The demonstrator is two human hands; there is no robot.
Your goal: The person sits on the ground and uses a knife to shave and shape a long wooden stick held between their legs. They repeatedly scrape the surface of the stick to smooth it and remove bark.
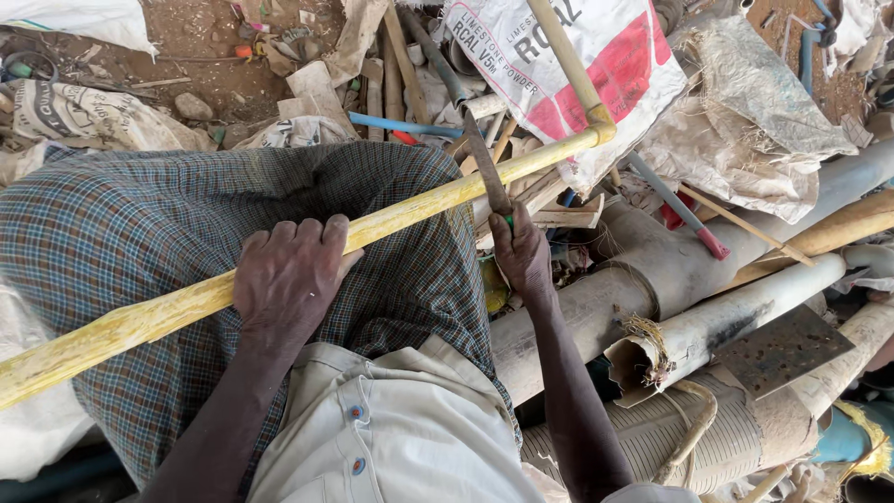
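A long yellow pipe point(419, 200) lies across my lap, running from lower left up to an elbow joint point(601, 121) at the upper right. My left hand point(291, 279) presses down on the pipe over my checked-cloth knee. My right hand point(521, 256) grips the handle of a rusty saw blade point(484, 163), which crosses the pipe just right of my knee. A second yellow pipe section point(563, 51) rises from the elbow toward the top edge.
Large grey pipes point(670, 270) and a broken one point(708, 331) lie to my right. A white-and-red printed sack point(577, 56), crumpled sacks point(754, 121), wood scraps, a blue pipe point(400, 124) and a ribbed hose point(726, 438) crowd the ground.
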